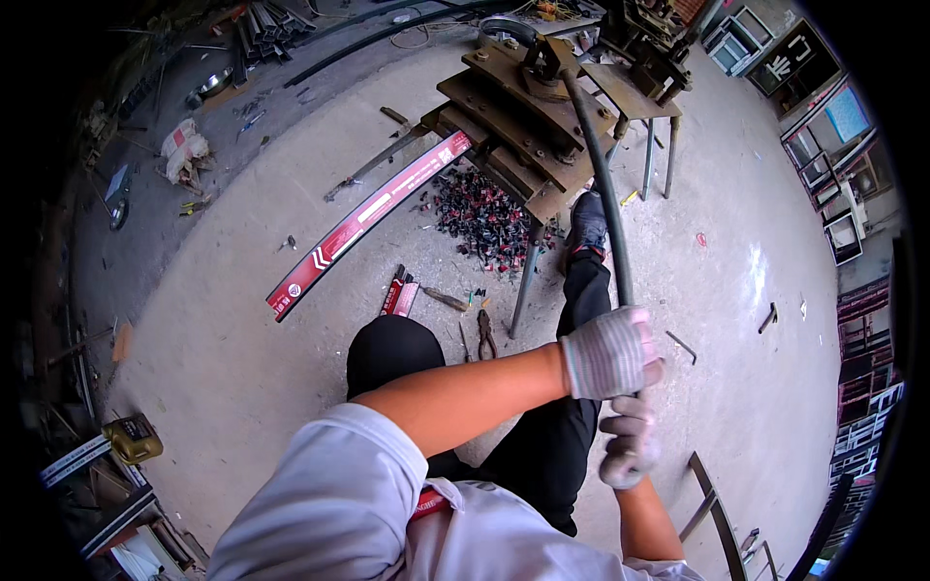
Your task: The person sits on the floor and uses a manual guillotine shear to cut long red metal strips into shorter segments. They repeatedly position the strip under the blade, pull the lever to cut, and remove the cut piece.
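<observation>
Both of my hands are wrapped round a long dark metal lever. My left hand, in a striped knit glove, grips it above. Just below, my right hand, also gloved and slightly blurred, is closed round the lever's near end. At its far end the lever joins a rusty press of stacked steel plates with bolts, standing on metal legs. A long profile strip with red printed film reaches out to the left, its far end at the press. What that end touches inside is hidden.
Under the press lies a heap of small black and red offcuts. Pliers, a wooden-handled tool and short red profile pieces lie near my knee. A metal stand is behind; frames line the right.
</observation>
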Available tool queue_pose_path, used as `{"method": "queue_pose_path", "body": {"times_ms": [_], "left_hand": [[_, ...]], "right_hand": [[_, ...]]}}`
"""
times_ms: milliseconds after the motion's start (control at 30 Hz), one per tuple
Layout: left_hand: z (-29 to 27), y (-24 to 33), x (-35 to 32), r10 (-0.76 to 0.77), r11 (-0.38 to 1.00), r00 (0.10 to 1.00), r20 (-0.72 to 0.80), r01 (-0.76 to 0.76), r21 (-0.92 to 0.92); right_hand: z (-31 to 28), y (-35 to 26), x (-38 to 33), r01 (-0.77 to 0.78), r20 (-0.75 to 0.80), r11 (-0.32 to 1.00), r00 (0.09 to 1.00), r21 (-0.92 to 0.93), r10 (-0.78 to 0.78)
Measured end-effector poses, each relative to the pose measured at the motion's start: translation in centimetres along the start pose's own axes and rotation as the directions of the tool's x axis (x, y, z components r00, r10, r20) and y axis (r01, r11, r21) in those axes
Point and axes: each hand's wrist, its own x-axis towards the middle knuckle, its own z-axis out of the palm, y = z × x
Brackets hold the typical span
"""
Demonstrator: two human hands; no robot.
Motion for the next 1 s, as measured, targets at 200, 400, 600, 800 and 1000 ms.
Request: {"method": "queue_pose_path", "body": {"times_ms": [200, 400, 600, 800, 1000], "left_hand": [[2.0, -0.1, -2.9, -0.046, 0.999, 0.968, 0.248, 0.039, 0.032], [3.4, 0.0, -1.3, -0.141, 0.988, 0.927, 0.347, 0.111, 0.105], [-0.4, 2.9, -0.5, -0.317, 0.949, 0.923, 0.22, 0.307, 0.077], [-7.8, 4.5, -6.2, -0.518, 0.853, 0.853, 0.057, 0.511, 0.104], [-14.5, 2.3, -7.8, -0.659, 0.715, 0.746, -0.096, 0.661, 0.226]], "right_hand": [[2.1, 4.5, -1.5, 0.108, 0.035, 0.993, 0.994, -0.036, -0.107], [-2.4, 6.1, -3.6, 0.162, 0.275, 0.947, 0.958, -0.276, -0.084], [-13.0, 9.4, -2.6, -0.05, 0.2, 0.499, 0.878, -0.865, 0.435], [-22.3, 9.5, -6.5, -0.357, -0.355, 0.103, 0.934, -0.928, 0.044], [-9.4, 9.1, -14.7, -0.591, -0.453, 0.538, 0.806, -0.601, 0.38]]}}
